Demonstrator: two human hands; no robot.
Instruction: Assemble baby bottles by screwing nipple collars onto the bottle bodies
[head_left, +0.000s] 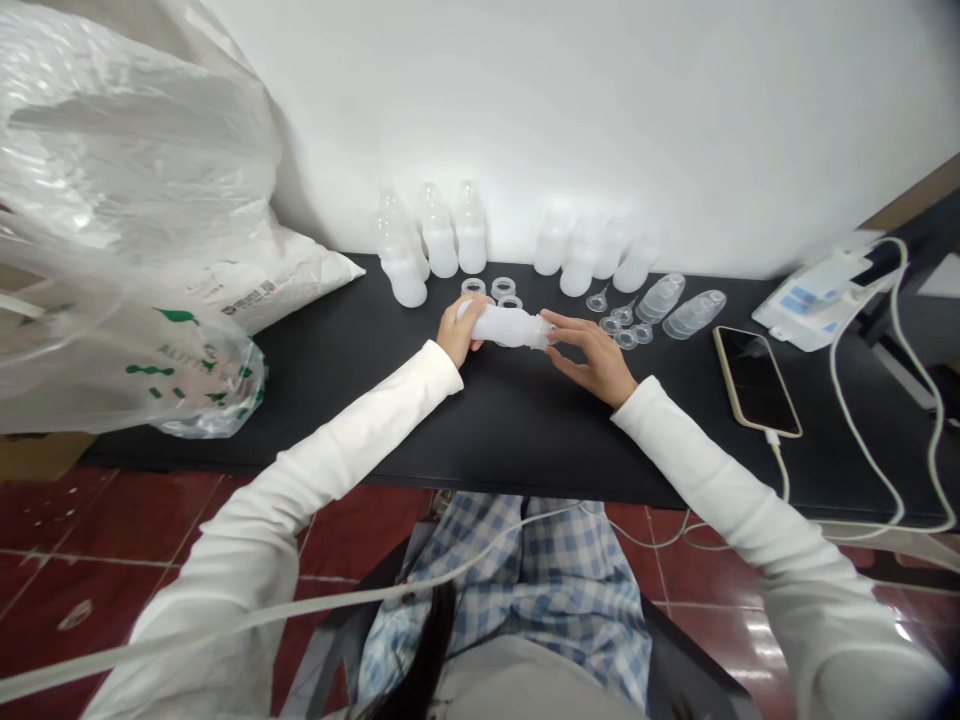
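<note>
Several frosted plastic bottles (450,235) stand in a row along the wall, behind the held bottle, on a black table (480,430). Three clear rings (503,289) sit just behind the held bottle, the nearest almost touching it. Right of the held bottle lie small clear teat-like pieces (619,325) and two stacks of clear cups (694,314). Farther right are a phone (756,380) with a cable and a white device (817,300). Well left of the held bottle are a white sack (289,280) and a clear plastic bag (112,330).

Frosted bottle (508,326) lies on its side, held above the table in front of the rings. Left hand (459,332) is closed around its base. Right hand (589,358) is partly open, fingers (559,328) reaching the neck end; touching or just beside it, cannot tell.
</note>
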